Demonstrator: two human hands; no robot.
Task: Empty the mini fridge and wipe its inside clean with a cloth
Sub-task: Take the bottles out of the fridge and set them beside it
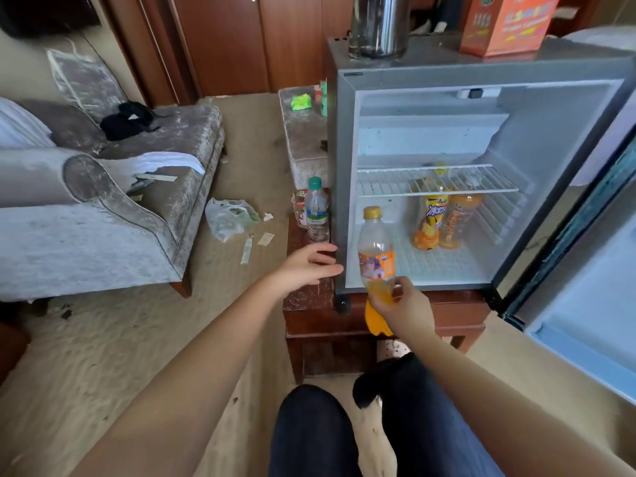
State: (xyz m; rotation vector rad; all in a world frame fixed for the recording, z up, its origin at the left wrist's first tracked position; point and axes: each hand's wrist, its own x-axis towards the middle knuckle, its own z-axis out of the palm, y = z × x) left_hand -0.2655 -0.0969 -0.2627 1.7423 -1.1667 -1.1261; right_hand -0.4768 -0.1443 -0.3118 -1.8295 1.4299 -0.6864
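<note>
The grey mini fridge (344, 160) stands open on a low wooden table (430, 315), its door (585, 304) swung out to the right. My right hand (404, 304) grips the lower half of an orange soda bottle (375, 256) with a yellow cap, held upright just in front of the fridge's lower left corner. My left hand (306, 266) hovers open beside the fridge's left edge, fingers extended, holding nothing. Inside, under the wire shelf (437, 180), two orange drink bottles (444, 222) stand on the fridge floor. No cloth is visible.
A water bottle with a green cap (317, 210) and a small can (299, 208) stand on the table left of the fridge. A kettle (378, 25) and an orange box (506, 22) sit on top. A grey sofa (103, 201), plastic bag (229, 216) and litter lie to the left.
</note>
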